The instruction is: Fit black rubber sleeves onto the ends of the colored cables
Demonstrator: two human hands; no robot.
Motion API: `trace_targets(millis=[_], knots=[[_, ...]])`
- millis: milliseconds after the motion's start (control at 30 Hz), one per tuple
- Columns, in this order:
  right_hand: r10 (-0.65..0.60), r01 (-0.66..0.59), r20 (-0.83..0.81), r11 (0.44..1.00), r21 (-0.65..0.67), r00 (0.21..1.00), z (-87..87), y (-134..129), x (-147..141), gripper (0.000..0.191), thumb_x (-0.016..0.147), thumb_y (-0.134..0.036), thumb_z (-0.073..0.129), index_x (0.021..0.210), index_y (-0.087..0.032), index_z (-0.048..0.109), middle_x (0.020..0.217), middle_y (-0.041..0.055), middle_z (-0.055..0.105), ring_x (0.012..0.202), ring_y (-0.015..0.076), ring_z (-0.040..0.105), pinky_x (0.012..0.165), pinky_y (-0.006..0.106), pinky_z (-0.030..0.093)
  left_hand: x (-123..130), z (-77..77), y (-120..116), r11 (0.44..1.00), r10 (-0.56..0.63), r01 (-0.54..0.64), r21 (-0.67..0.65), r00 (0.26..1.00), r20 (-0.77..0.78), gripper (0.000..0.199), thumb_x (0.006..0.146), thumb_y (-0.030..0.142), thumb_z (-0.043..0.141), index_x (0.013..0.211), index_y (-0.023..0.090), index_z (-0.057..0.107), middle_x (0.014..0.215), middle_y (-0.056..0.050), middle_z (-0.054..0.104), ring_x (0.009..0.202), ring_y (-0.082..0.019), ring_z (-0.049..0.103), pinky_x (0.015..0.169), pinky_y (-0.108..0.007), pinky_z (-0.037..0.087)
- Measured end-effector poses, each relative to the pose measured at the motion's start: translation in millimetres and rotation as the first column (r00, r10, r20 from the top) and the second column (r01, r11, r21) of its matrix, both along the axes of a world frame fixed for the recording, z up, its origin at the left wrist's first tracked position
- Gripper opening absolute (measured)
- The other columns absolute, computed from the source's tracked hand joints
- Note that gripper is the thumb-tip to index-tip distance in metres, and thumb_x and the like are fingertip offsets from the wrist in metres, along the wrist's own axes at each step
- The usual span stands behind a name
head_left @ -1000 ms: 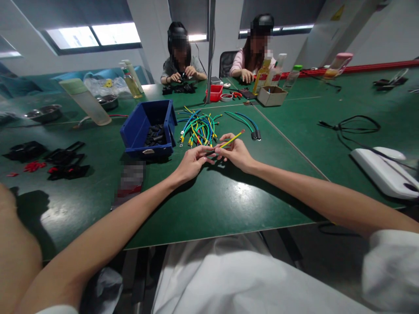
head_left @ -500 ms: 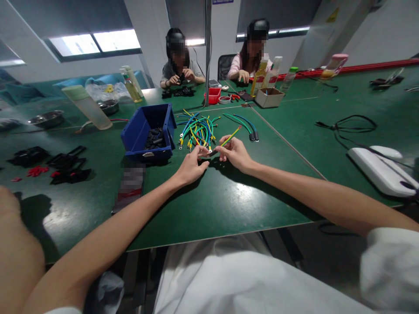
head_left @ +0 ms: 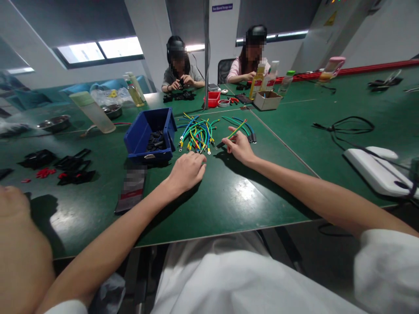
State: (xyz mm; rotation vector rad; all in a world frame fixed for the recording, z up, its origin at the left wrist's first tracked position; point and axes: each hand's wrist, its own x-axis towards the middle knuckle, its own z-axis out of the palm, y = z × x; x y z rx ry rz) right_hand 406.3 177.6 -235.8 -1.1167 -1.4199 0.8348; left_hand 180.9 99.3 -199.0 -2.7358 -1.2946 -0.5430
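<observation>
Shifting away from the left hand (head_left: 188, 171) since the earlier frame, the yellow-green wire (head_left: 238, 128) is sitting clamped between the right hand's (head_left: 241, 148) fingers, well right of the blue bin (head_left: 133, 138). Left fingers are curling near the wire pile (head_left: 198, 132), right of the bin; whether they are gripping anything, I cannot tell.

Head-worn view, forward and down

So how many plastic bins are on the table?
2: the blue bin left of the wire pile, and the red bin farther back, beside the pole.
</observation>
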Motion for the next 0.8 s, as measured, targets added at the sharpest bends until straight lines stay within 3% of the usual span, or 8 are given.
trace_targets(millis=[67,133,233,333,400,533,800], knots=[[-0.008,0.008,-0.002,1.0,-0.002,1.0,-2.3,0,-1,0.07,0.074,-0.035,0.07,0.136,-0.014,0.045,0.065,-0.0064,0.059,0.045,0.009,0.052,0.044,0.022,0.041,-9,21.2,-15,0.994,0.098,-0.097,0.045,0.995,-0.03,0.023,0.092,0.033,0.049,0.1,0.017,0.063,0.096,-0.011,0.067,0.095,-0.027,0.06,0.087,-0.038,0.047],[-0.001,0.001,-0.015,1.0,0.001,1.0,-3.6,-1,-3,0.072,0.074,-0.035,0.07,0.137,-0.014,0.044,0.066,-0.0064,0.058,0.045,0.0092,0.053,0.044,0.023,0.042,-25,38.4,-33,0.95,0.289,-0.29,0.115,0.957,0.024,0.028,0.09,0.04,0.051,0.105,0.018,0.062,0.101,-0.011,0.066,0.098,-0.029,0.06,0.088,-0.04,0.047],[0.014,-0.013,-0.015,1.0,0.017,1.0,-3.7,-2,-4,0.072,0.074,-0.035,0.07,0.138,-0.015,0.043,0.066,-0.0059,0.059,0.046,0.0099,0.053,0.046,0.024,0.043,-59,47.6,-55,0.742,0.628,-0.634,0.217,0.771,0.107,0.054,0.084,0.055,0.055,0.122,0.017,0.055,0.12,-0.017,0.059,0.109,-0.037,0.056,0.092,-0.048,0.046],[0.009,-0.01,0.045,1.0,0.019,0.999,-3.0,-2,-4,0.07,0.076,-0.033,0.069,0.138,-0.015,0.043,0.068,-0.0048,0.06,0.047,0.01,0.054,0.049,0.025,0.044,-98,39.1,-65,0.579,0.81,-0.802,0.148,0.587,0.009,0.078,0.079,0.066,0.054,0.135,0.013,0.044,0.133,-0.023,0.05,0.111,-0.043,0.055,0.088,-0.053,0.047],[0.004,-0.006,0.079,1.0,0.019,0.997,-2.5,-2,-3,0.069,0.077,-0.031,0.068,0.138,-0.014,0.042,0.068,-0.0039,0.061,0.048,0.0104,0.055,0.051,0.026,0.045,-119,29.7,-65,0.536,0.842,-0.843,0.05,0.529,-0.108,0.086,0.079,0.07,0.051,0.14,0.01,0.038,0.137,-0.025,0.046,0.113,-0.046,0.055,0.088,-0.056,0.048],[0.004,-0.006,0.115,1.0,0.011,0.993,-1.0,-2,-3,0.068,0.079,-0.031,0.068,0.139,-0.014,0.041,0.065,-0.0041,0.06,0.049,0.0113,0.054,0.053,0.027,0.045,-143,14.6,-56,0.495,0.828,-0.86,-0.122,0.51,-0.234,0.095,0.075,0.076,0.049,0.144,0.013,0.031,0.141,-0.024,0.043,0.119,-0.047,0.052,0.093,-0.057,0.046],[0.023,-0.024,0.119,1.0,0.002,0.993,4.8,-4,-2,0.065,0.079,-0.032,0.068,0.136,-0.013,0.045,0.07,-0.0018,0.061,0.049,0.0108,0.055,0.051,0.026,0.045,-162,5.8,-44,0.489,0.806,-0.85,-0.195,0.526,-0.27,0.09,0.077,0.065,0.052,0.144,0.01,0.027,0.135,-0.026,0.046,0.124,-0.044,0.049,0.097,-0.055,0.045]])
